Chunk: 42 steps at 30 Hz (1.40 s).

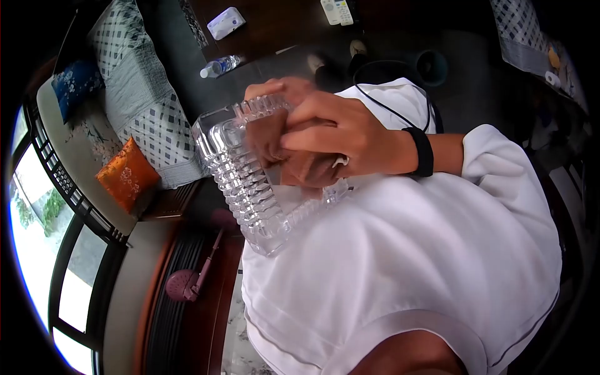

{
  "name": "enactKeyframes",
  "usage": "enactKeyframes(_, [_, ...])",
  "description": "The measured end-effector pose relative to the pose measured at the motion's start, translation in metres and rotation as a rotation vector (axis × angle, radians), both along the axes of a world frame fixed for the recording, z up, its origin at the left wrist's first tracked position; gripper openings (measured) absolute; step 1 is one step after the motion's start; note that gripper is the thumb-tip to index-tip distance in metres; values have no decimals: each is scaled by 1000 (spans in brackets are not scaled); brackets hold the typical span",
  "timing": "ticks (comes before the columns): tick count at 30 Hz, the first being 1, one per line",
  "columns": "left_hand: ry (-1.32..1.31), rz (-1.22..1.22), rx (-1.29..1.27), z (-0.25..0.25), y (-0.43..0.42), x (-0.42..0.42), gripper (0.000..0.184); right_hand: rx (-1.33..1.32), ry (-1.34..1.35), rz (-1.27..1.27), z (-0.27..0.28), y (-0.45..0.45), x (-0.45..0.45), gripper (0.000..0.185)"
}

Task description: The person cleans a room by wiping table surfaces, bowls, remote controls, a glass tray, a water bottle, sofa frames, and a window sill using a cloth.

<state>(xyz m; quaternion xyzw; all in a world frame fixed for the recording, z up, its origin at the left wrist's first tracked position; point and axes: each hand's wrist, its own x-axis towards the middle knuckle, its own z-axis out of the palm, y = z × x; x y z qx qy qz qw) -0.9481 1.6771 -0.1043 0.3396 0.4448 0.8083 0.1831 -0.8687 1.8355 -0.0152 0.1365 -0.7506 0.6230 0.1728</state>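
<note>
A clear ribbed plastic box [247, 187] is held tilted in front of the white shirt. My right hand [350, 134], with a black wristband, lies over its upper face, its fingers bent and pressed to it. My left hand [290, 87] is closed round the far edge of the box, mostly hidden behind the box and my right hand. Skin tones show in or through the shiny face of the box; whether this is a reflection I cannot tell.
A dark table at the top bears a tissue pack [225, 23] and a remote control [337, 11]. Near its edge is a water bottle [220, 67]. At left are a bench with an orange cushion [128, 175] and a blue cushion [77, 87]. A pink object [182, 285] lies lower left.
</note>
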Motion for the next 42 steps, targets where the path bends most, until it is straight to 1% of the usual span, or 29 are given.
enactKeyframes(2, [-28, 27, 92, -15, 6, 4, 43, 35, -70, 101, -4, 12, 18, 50])
enactKeyframes(3, [-89, 53, 166, -24, 11, 7, 44, 53, -104, 152, -4, 18, 26, 49])
enactKeyframes(4, [-145, 79, 242, -33, 15, 10, 44, 8, -116, 243, -3, 22, 31, 45])
enactKeyframes(5, [-204, 106, 316, -42, 18, 13, 44, -21, -108, 279, -1, 20, 33, 44])
enactKeyframes(7, [-227, 135, 256, -48, 18, 14, 44, -80, -94, 347, -1, 12, 36, 42])
enactKeyframes(8, [-219, 137, 218, -51, 19, 15, 43, -100, -20, 316, -4, 3, 35, 39])
enactKeyframes(11, [-216, 208, 171, -44, 33, 22, 41, -108, 48, 296, 12, -1, 16, 36])
enactKeyframes(12, [-230, 251, 141, -41, 35, 27, 41, -140, 68, 238, 13, -7, 12, 35])
enactKeyframes(15, [-213, 216, 129, -34, 37, 21, 41, -109, 168, 119, 14, -14, 2, 33])
enactKeyframes(18, [-168, 202, 46, -19, 33, 20, 48, -105, 113, 109, 14, -12, -2, 31])
enactKeyframes(19, [-132, 192, -27, -10, 28, 18, 51, -108, 91, 104, 14, -11, -5, 31])
enactKeyframes(20, [-131, 209, -73, -1, 25, 20, 53, -60, 74, 29, 14, -7, -11, 37])
enactKeyframes(22, [-166, 271, -138, 17, 23, 28, 55, -56, 40, 14, -1, -1, -18, 43])
enactKeyframes(25, [-276, 408, -188, 43, 30, 50, 54, -10, -61, 55, -3, 10, -9, 54])
enactKeyframes(26, [-314, 455, -204, 48, 33, 55, 54, 45, -96, 84, -4, 15, -2, 54])
enactKeyframes(27, [-217, 429, -233, 38, 26, 51, 56, 98, -130, 115, -6, 20, 5, 55])
enactKeyframes(28, [-118, 406, -258, 29, 20, 47, 58, 115, -216, 164, -10, 22, 17, 33])
enactKeyframes(29, [-21, 385, -276, 20, 13, 42, 59, 120, -214, 236, -12, 26, 26, 32])
enactKeyframes(30, [123, 284, -194, -5, 5, 24, 58, 124, -212, 308, -13, 29, 34, 32])
enactKeyframes(32, [274, 152, -128, -6, 9, 9, 61, 122, -182, 426, -12, 35, 39, 34])
enactKeyframes(33, [344, 81, -90, -7, 11, 1, 63, 82, -119, 414, -13, 35, 39, 34])
enactKeyframes(35, [369, -72, -89, 1, 15, -9, 67, -2, 8, 392, -16, 34, 38, 35])
enactKeyframes(36, [387, 2, -26, -6, 21, -4, 72, -52, 97, 315, -10, 27, 34, 31])
enactKeyframes(37, [373, 44, -3, -8, 27, 2, 74, -54, 119, 262, 5, 23, 28, 27])
enactKeyframes(38, [359, 84, 21, -8, 33, 7, 76, -71, 156, 217, 15, 16, 24, 28])
enactKeyframes(40, [343, 121, 46, -5, 40, 12, 80, -108, 168, 115, 31, 1, 15, 27])
enactKeyframes(42, [328, 140, 36, -1, 43, 16, 83, -97, 132, 80, 37, -1, 12, 25])
